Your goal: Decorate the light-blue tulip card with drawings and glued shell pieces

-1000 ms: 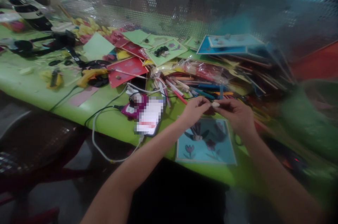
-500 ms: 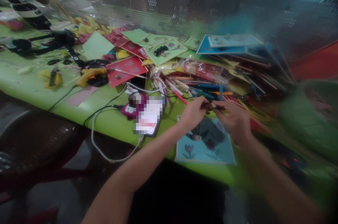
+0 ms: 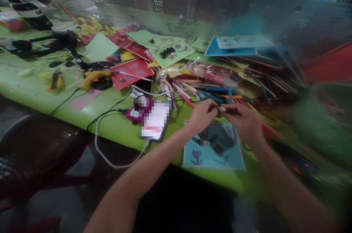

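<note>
My left hand (image 3: 203,114) and my right hand (image 3: 243,119) meet fingertip to fingertip above the far edge of a light blue card (image 3: 205,160). Both are closed in a pinch. Something small and dark seems to sit between the fingers, too blurred to name. A pale spot shows at my right fingertips. On the card are a tulip shape (image 3: 196,155), a dark red flower (image 3: 219,149) and a dark stemmed piece partly in the shadow of my hands.
A phone (image 3: 156,119) with a white cable lies left of the card, beside a purple object (image 3: 137,112). Markers (image 3: 183,93) and colored cards (image 3: 133,73) heap up behind. A yellow-handled tool (image 3: 95,78) lies left. A green rounded object (image 3: 324,123) stands at right.
My fingers have shifted slightly against each other, and my right hand has turned a little. The card and the things around it stay where they were.
</note>
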`<action>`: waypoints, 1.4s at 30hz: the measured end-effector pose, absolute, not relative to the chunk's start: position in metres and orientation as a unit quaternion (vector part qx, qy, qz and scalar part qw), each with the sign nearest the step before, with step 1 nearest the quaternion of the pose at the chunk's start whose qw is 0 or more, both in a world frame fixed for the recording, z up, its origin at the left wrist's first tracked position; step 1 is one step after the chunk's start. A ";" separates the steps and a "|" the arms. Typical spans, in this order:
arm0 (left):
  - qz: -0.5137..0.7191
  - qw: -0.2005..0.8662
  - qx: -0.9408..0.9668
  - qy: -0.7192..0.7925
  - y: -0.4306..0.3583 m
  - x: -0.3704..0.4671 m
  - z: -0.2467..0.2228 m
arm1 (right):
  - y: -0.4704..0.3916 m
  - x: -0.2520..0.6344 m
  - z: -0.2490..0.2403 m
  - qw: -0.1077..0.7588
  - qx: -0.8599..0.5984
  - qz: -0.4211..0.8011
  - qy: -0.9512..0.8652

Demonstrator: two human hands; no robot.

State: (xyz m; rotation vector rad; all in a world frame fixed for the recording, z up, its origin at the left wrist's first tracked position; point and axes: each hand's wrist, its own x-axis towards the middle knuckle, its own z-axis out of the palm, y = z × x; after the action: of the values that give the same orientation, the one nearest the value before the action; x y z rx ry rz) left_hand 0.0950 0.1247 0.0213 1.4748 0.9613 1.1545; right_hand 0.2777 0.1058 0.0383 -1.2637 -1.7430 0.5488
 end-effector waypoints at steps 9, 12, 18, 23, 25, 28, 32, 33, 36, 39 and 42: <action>0.469 0.623 0.497 0.381 0.132 0.093 0.022 | 0.113 0.277 0.042 0.479 -0.490 0.333 -0.648; 0.461 0.655 0.473 0.366 0.132 0.092 0.024 | 0.114 0.276 0.041 0.485 -0.492 0.324 -0.647; 0.476 0.580 0.539 0.382 0.131 0.095 0.022 | 0.113 0.273 0.036 0.488 -0.509 0.290 -0.647; 0.448 0.419 0.653 0.445 0.124 0.093 0.027 | 0.108 0.273 0.035 0.462 -0.530 0.246 -0.667; 0.434 0.382 0.674 0.459 0.122 0.092 0.030 | 0.107 0.274 0.035 0.454 -0.530 0.227 -0.679; 0.421 0.368 0.692 0.458 0.121 0.091 0.030 | 0.107 0.275 0.035 0.443 -0.532 0.194 -0.695; 0.405 0.336 0.712 0.464 0.121 0.091 0.029 | 0.107 0.276 0.037 0.433 -0.532 0.170 -0.708; 0.400 0.326 0.718 0.467 0.121 0.091 0.028 | 0.106 0.276 0.037 0.429 -0.531 0.165 -0.711; 0.379 0.289 0.743 0.469 0.121 0.091 0.028 | 0.105 0.276 0.037 0.418 -0.530 0.153 -0.722; 0.357 0.253 0.765 0.472 0.121 0.092 0.029 | 0.103 0.275 0.038 0.403 -0.527 0.140 -0.735; 0.351 0.239 0.769 0.478 0.120 0.092 0.031 | 0.102 0.275 0.040 0.402 -0.525 0.136 -0.737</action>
State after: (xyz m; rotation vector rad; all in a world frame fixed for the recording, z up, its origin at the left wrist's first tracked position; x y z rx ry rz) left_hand 0.0923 0.1198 0.0307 2.1047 1.3079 0.9619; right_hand 0.2745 0.1018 0.0396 -1.3274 -1.8631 0.3436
